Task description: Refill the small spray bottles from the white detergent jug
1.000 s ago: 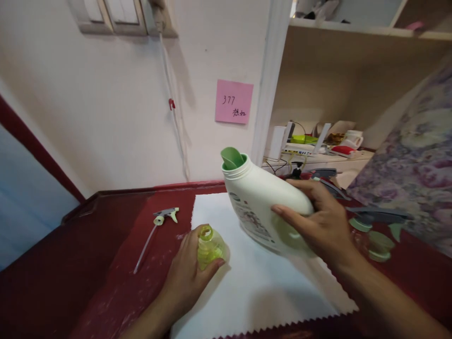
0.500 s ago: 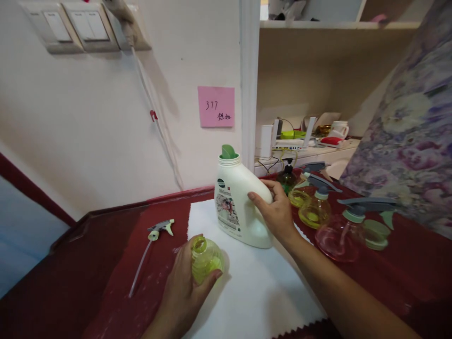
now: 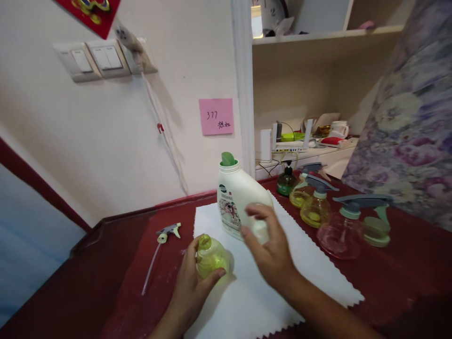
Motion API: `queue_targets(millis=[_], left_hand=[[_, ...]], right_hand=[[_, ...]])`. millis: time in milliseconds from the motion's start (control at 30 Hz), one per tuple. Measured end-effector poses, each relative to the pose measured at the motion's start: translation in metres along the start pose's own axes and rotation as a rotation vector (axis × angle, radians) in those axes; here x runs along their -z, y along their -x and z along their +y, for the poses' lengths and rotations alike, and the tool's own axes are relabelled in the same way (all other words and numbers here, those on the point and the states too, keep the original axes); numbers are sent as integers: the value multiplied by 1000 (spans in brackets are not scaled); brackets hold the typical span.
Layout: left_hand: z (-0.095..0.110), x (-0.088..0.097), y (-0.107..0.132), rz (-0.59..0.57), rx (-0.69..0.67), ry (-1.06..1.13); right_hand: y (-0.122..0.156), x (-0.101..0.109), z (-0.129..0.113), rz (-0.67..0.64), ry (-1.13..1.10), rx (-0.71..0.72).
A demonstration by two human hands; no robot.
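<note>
My left hand (image 3: pixel 194 278) is wrapped round a small yellow-green spray bottle (image 3: pixel 213 258) with no spray head on it; some liquid shows inside. Behind it a large pale detergent bottle (image 3: pixel 240 200) stands uncapped, a green spout in its mouth. In front of that bottle's lower right side is my right hand (image 3: pixel 271 249), fingers apart and holding nothing. Both bottles are on a white cloth (image 3: pixel 300 282) with a zigzag edge. A grey trigger spray head (image 3: pixel 169 230) with its dip tube lies on the red table, left of the cloth.
Along the right stand several spray bottles, among them a yellow one (image 3: pixel 315 210) and a pink one (image 3: pixel 339 235). Behind them are a dark green pump bottle (image 3: pixel 285 179) and a white router (image 3: pixel 289 145). A floral curtain (image 3: pixel 406 117) hangs at the far right.
My right hand has let go of the detergent bottle's handle and come down towards me. My left hand still holds the small bottle. The view has shifted slightly.
</note>
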State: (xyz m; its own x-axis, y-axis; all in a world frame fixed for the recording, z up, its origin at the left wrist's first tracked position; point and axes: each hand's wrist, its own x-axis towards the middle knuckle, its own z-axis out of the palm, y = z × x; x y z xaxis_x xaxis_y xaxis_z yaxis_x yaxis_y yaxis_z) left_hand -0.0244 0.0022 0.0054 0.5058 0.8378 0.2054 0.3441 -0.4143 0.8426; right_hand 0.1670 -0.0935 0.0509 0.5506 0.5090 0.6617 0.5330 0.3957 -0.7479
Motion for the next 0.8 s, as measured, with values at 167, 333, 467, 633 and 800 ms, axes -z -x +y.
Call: queue_targets(millis=[167,333,467,633,800], left_hand=[[-5,3,-2,-57,-36,81],[2,15,-5,-170,-81,39],[19,37,-2,-299,-97,-27],[29,76,7,-316,28,-75],[7,110,11,-157,128,-193]], right_hand=[[28,-39,-1,-484,-34,-347],[38,-54,8,-545,-70,-369],[44,-51,14,-528,-65,-354],[48,-50,20,-536,-66,-349],[51,-49,22,-547,-68,-350]])
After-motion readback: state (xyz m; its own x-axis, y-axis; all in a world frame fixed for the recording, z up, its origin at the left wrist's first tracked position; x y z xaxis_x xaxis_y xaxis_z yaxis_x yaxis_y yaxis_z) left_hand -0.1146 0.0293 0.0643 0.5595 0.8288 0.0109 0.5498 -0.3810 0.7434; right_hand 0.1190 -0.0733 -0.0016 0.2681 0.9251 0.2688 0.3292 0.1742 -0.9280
